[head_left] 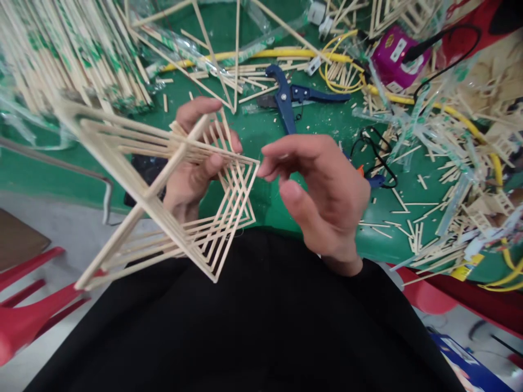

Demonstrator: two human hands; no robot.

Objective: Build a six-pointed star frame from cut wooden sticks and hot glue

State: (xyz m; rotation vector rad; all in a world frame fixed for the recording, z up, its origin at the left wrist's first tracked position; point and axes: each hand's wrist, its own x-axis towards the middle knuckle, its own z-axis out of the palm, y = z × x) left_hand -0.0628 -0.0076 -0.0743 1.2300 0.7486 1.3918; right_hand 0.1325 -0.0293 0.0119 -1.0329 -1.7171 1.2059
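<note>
A star-shaped frame of thin wooden sticks (pixel 145 197), built of several nested layers, is held up in front of my black top. My left hand (pixel 196 158) grips it from behind at its upper middle, with fingers and thumb wrapped round the bundled sticks. Just right of the frame's right corner is my right hand (pixel 322 190), its fingers curved and the thumb apart from them. Its fingertips are very near that corner, and no object shows between them. Sticks partly cover my left hand.
Blue cutters (pixel 286 98) lie on the green table (pixel 261 122) beyond my hands. Bundled sticks (pixel 77 49) fill the upper left. A purple box (pixel 398 57), yellow tubing (pixel 269 53), loose sticks and plastic wrap spread over the back and right. Red chairs (pixel 41 313) stand below left.
</note>
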